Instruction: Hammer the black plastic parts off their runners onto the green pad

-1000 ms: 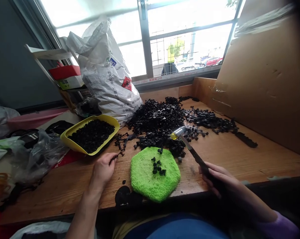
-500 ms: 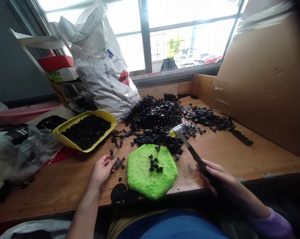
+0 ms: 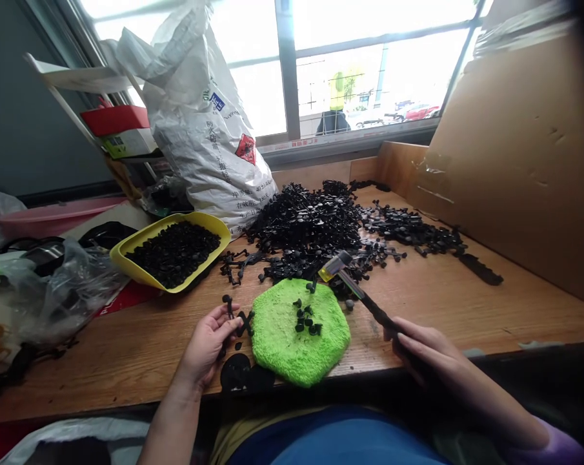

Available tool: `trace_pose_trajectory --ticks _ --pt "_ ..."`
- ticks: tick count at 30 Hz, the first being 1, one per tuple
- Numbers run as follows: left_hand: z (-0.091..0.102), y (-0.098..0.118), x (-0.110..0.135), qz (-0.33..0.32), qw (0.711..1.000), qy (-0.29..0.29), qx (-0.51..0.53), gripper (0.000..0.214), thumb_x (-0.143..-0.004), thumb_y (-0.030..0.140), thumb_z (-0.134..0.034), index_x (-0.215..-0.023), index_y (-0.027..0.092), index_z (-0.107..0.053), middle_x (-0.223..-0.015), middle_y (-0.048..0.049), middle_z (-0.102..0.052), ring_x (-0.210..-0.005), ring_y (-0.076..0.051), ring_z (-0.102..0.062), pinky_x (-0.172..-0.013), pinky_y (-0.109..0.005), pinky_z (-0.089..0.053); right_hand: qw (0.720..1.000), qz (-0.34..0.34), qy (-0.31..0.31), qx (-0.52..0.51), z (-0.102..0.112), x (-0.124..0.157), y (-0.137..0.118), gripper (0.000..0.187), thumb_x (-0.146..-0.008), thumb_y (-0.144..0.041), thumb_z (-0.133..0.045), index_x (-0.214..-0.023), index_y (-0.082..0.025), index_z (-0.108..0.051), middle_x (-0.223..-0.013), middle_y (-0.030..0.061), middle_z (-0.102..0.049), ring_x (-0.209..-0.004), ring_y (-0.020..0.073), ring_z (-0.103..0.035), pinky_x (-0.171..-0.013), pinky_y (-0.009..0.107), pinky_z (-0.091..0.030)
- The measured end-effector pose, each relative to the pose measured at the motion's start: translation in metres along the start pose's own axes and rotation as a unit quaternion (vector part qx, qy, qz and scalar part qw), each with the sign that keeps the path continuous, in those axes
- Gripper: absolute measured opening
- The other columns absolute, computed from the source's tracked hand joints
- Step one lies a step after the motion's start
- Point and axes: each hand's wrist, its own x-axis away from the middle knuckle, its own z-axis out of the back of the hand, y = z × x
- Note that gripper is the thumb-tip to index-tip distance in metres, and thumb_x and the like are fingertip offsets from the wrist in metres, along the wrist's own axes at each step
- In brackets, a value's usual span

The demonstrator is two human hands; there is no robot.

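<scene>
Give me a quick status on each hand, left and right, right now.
Left hand: closed, holding a black branched piece.
Right hand: closed, holding a hammer by its handle.

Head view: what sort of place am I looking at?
Probably a small workshop, at a wooden bench by a window: a heap of small black parts lies there, a large printed sack stands beside it, and the right hand holds a hammer.

Left hand [image 3: 209, 342] at seven o'clock, thumb [image 3: 230, 327] and fingers [image 3: 218, 312] pinched, left forearm [image 3: 173, 416] angled toward one, right hand [image 3: 424, 345] at four o'clock, fingers curled, right forearm [image 3: 495, 400] slanting toward ten o'clock
</scene>
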Motion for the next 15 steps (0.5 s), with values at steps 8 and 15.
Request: trace_pose_trajectory --ticks 8,15 --pt "-0.005 -0.015 0.003 -0.119 0.984 -0.019 -0.128 0.042 -0.068 0.032 -0.066 -0.106 0.016 -0.061 -0.095 -0.0078 -0.068 -0.086 -0.02 -0.062 -0.074 -0.028 -0.049 0.988 0.058 -0.008 0.142 -0.004 0.003 -0.02 0.034 -0.088 -0.043 -0.038 -0.099 -0.026 -0.064 -0.083 0.0051 -0.068 -0.078 0.0241 -0.06 -0.063 0.03 -0.048" --pt "0.004 -0.006 0.023 -0.309 0.885 -0.018 -0.347 0.027 -0.078 0.022 -0.056 -0.103 0.025 -0.064 -0.098 -0.0035 -0.067 -0.087 -0.018 -0.062 -0.076 -0.028 -0.048 0.959 0.04 -0.03 0.28 0.017 0.016 -0.022 0.03 -0.089 -0.038 -0.038 -0.085 -0.021 -0.063 -0.071 0.0033 -0.066 -0.066 0.0202 -0.06 -0.06 0.026 -0.045"
